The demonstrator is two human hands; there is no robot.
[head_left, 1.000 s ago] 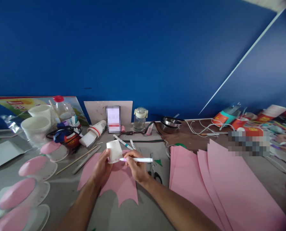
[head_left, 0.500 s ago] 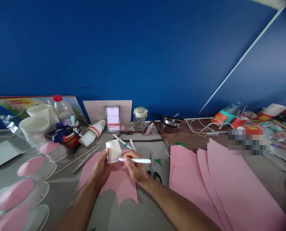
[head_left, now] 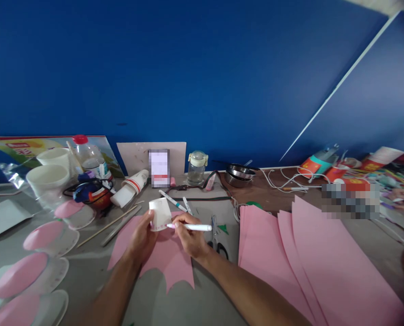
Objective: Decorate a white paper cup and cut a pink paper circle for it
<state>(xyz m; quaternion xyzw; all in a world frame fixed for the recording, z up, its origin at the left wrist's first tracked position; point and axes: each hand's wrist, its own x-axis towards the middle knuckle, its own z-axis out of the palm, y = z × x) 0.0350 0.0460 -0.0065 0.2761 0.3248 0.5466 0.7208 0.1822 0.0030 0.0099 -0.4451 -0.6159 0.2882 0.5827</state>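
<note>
Left hand (head_left: 142, 235) pinches the left edge of a white paper piece (head_left: 160, 213) above a scalloped pink sheet (head_left: 171, 258); the right hand (head_left: 191, 237) pinches a white marker (head_left: 197, 227), its pink tip at the piece's lower edge, among small pink marks. Both hands partly cover the pink sheet. Beyond them lie two more markers (head_left: 172, 201) and, to the right, scissors (head_left: 218, 245) beside stacked pink paper (head_left: 263, 240). Pink-and-white paper shapes (head_left: 21, 274) line the left side, near white cups (head_left: 49, 176). Behind, a phone (head_left: 159, 168) leans on a board (head_left: 130, 158), its screen pixelated. Red-label lettering on the leaning packaging (head_left: 21, 147) is too blurred to read.
</note>
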